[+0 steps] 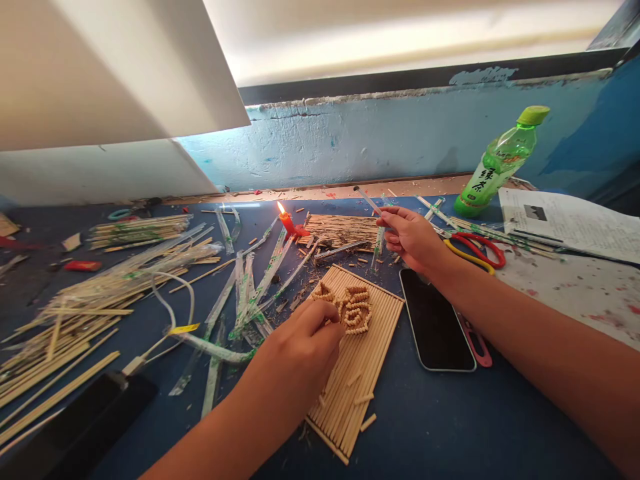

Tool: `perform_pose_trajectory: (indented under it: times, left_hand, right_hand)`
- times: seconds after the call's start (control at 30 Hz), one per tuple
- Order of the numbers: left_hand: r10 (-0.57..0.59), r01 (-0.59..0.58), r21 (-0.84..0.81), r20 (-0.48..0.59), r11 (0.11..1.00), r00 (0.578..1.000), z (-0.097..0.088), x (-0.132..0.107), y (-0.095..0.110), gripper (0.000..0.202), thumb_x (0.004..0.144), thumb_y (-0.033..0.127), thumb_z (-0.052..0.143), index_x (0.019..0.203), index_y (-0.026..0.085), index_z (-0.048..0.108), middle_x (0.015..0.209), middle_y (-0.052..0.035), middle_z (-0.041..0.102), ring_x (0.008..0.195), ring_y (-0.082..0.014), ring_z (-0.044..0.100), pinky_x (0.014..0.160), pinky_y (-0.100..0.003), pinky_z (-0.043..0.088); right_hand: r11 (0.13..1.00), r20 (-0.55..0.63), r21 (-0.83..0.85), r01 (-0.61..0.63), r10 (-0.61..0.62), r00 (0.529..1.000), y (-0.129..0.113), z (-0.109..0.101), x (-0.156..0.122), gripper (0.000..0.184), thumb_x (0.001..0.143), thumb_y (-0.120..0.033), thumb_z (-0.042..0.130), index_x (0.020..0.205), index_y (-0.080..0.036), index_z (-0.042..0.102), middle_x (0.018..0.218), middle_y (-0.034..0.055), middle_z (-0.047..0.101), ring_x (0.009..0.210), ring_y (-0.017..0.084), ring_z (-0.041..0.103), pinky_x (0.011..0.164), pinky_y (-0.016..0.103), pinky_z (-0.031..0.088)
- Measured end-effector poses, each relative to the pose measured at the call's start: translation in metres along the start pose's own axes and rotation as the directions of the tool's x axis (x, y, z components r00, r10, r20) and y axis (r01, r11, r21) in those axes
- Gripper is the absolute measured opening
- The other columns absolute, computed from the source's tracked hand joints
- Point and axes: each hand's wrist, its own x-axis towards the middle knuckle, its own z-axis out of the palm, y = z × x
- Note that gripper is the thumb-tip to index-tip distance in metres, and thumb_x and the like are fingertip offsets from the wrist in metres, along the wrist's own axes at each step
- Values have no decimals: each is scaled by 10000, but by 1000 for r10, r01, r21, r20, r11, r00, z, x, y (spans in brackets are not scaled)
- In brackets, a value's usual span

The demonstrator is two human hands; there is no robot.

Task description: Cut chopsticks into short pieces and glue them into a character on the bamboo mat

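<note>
My left hand (310, 343) is closed in a pinch over a flat panel (373, 343) of wooden sticks laid side by side. Its fingertips are by a small structure (357, 310) of short round wooden pieces stacked in curved rows; whatever they pinch is hidden. Farther right, my right hand (407, 237) grips a thin, pale translucent stick (367, 200), probably a glue stick, with a darkened tip pointing up and left. To its left a lit red candle (287, 220) burns. Cut stick pieces (369, 422) lie on and beside the panel's lower part.
A phone (437, 323) lies right of the panel, with red-and-yellow scissors (475, 250) beyond it. A green bottle (500, 163) stands before the wall near a printed sheet (575, 220). Plastic wrappers (245, 293), a white cable (190, 293) and bundles of sticks (75, 333) cover the left.
</note>
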Motion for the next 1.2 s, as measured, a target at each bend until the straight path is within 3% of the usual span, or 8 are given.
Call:
perform_pose_trajectory:
  times: [0.67,0.9,1.2]
  left_hand:
    - [-14,14,2,39,1000,999,7,-5,-5,227,907,-27,543,996,177,586,1118,-48,573,993,-190,596,910,-366,537]
    - [1,-1,-11,-3,1000,1000,12,-7,-8,257,901,-35,556,1037,181,588,1142,-40,578,988,-178,608,915,-346,539]
    - [5,-5,3,39,1000,999,5,-5,-6,257,874,-54,564,999,170,567,1114,-39,560,1003,-184,589,915,-351,534]
  right_hand:
    - [1000,-2,10,-4,4,1000,0,1,-1,91,852,-254,690,908,-197,645,794,12,618,440,42,305,388,216,194]
    - [1000,-5,13,-10,10,1000,-1,1,-1,64,874,-228,660,921,-185,652,785,9,604,430,32,299,381,204,194]
    - [1000,-4,16,-11,11,1000,0,2,-1,64,870,-222,661,923,-188,652,791,9,603,428,31,298,377,200,192]
